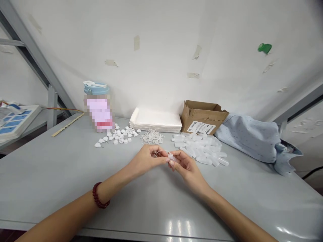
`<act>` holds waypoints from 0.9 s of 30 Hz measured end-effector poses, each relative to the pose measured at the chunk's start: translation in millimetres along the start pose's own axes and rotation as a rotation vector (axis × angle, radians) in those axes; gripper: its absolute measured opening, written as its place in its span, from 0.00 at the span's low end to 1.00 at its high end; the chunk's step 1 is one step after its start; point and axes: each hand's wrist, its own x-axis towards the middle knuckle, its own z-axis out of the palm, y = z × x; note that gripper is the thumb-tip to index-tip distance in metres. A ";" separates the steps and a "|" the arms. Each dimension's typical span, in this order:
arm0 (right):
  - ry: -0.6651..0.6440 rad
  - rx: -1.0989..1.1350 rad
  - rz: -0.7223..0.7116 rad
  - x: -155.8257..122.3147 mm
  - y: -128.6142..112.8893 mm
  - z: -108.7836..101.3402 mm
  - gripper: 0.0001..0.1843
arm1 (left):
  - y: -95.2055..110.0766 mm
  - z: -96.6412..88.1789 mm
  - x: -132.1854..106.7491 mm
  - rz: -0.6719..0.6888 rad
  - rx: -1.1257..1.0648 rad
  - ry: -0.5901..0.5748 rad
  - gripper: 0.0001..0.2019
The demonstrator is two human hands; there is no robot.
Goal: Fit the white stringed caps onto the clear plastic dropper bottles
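Note:
Above the middle of the table my left hand and my right hand meet at the fingertips. Fingers of the right hand are closed on a small translucent plastic piece. A thin white cord curves out of the left hand's pinch toward that piece. Just beyond the hands lies a heap of white cords. Similar translucent plastic pieces are spread to its right, and small white caps are scattered to its left. Fingers hide part of what is held.
At the back stand a stack of white sheets or pouches and an open cardboard box. A blue-lidded bottle is at the back left, partly pixelated. Grey-blue cloth lies right; a thin wooden strip lies left.

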 end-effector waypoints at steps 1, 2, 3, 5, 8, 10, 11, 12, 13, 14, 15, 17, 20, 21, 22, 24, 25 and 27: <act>-0.001 0.007 0.002 0.2 -0.1 -0.3 0.13 | 0.2 1.1 -1.0 0.048 0.061 0.030 0.06; -0.004 0.017 0.003 0.5 0.1 -0.7 0.13 | 0.7 2.2 -2.0 0.110 0.130 0.060 0.05; -0.008 0.032 0.006 0.8 0.5 -0.9 0.13 | 1.1 3.4 -3.0 0.178 0.198 0.084 0.04; -0.014 0.072 0.023 1.5 1.9 -1.1 0.14 | 1.9 5.8 -4.4 0.314 0.293 0.083 0.04; -0.006 0.156 0.072 2.2 3.8 0.0 0.15 | 2.0 8.4 -5.0 0.398 0.331 0.060 0.05; 0.010 0.216 0.110 2.1 3.9 1.3 0.16 | 1.7 9.2 -4.8 0.369 0.342 0.085 0.05; 0.018 0.246 0.130 1.9 3.7 2.0 0.16 | 1.6 9.5 -4.7 0.343 0.346 0.101 0.04; 0.025 0.276 0.151 1.7 3.3 2.8 0.16 | 1.5 9.8 -4.6 0.318 0.347 0.114 0.04; 0.028 0.303 0.170 1.6 3.0 3.5 0.16 | 1.3 10.1 -4.5 0.295 0.343 0.126 0.03; 0.029 0.328 0.186 1.6 2.7 4.1 0.15 | 1.0 10.6 -4.4 0.274 0.338 0.140 0.03; 0.030 0.348 0.199 1.7 2.6 4.6 0.14 | 0.4 11.2 -4.4 0.255 0.334 0.154 0.03; 0.028 0.380 0.214 2.2 3.2 5.1 0.13 | -1.6 12.8 -4.6 0.247 0.347 0.176 0.04; 0.033 0.439 0.216 3.0 5.5 4.9 0.13 | -5.9 15.8 -6.1 0.373 0.445 0.178 0.05; 0.040 0.459 0.220 3.1 6.3 4.8 0.12 | -7.3 16.9 -7.0 0.436 0.506 0.168 0.06; 0.049 0.476 0.228 3.1 7.0 4.8 0.12 | -8.5 18.2 -8.0 0.493 0.584 0.157 0.08; 0.064 0.496 0.246 2.7 8.0 5.3 0.12 | -10.4 20.9 -10.1 0.566 0.759 0.152 0.12; 0.069 0.502 0.250 2.3 8.3 5.9 0.12 | -11.0 22.2 -10.9 0.585 0.842 0.158 0.13; 0.074 0.508 0.239 1.7 8.7 7.7 0.12 | -11.8 24.5 -11.9 0.612 0.962 0.178 0.12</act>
